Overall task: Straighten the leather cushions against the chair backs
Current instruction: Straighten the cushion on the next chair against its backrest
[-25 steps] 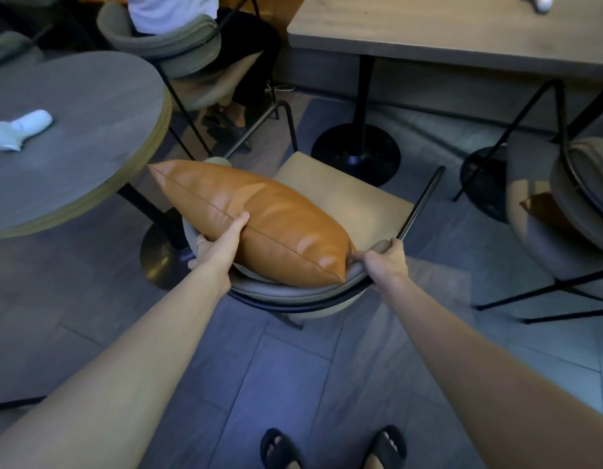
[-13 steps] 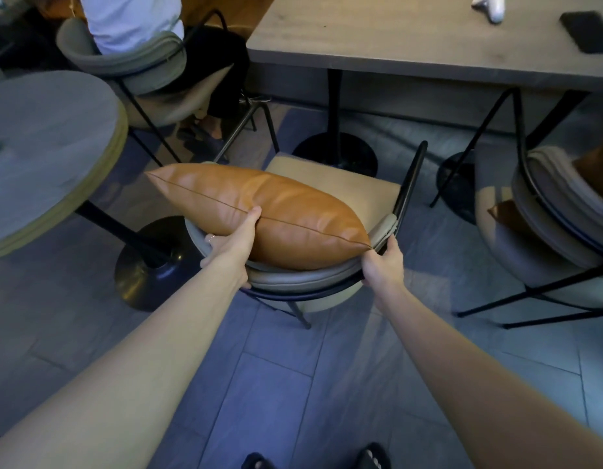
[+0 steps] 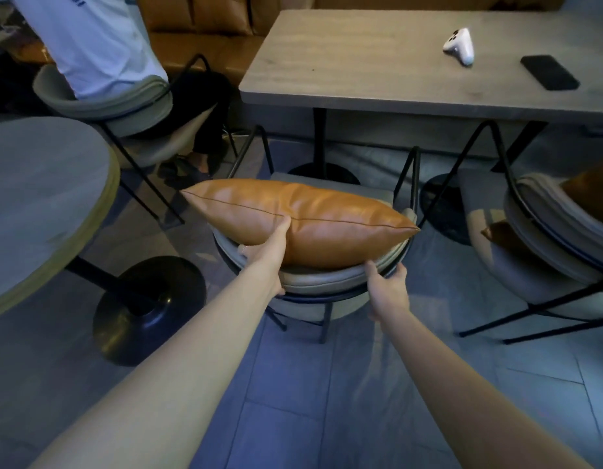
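A tan leather cushion [image 3: 313, 221] lies lengthwise along the curved grey back of a chair [image 3: 320, 282] in front of me, its seam facing up. My left hand [image 3: 269, 252] grips the cushion near its left-middle, thumb on the seam. My right hand [image 3: 386, 289] clasps the padded rim of the chair back at its right end, just below the cushion's right corner. A second tan cushion [image 3: 588, 191] shows partly in the chair at the far right.
A round table [image 3: 39, 204] with a black pedestal stands at left. A rectangular table [image 3: 412, 62] behind the chair carries a white controller [image 3: 459, 45] and a dark phone [image 3: 549, 72]. A person in a white shirt [image 3: 90, 38] sits at back left.
The chair has turned and moved toward the rectangular table. My right hand has slid lower along the chair back's rim. The cushion sits more level along the back.
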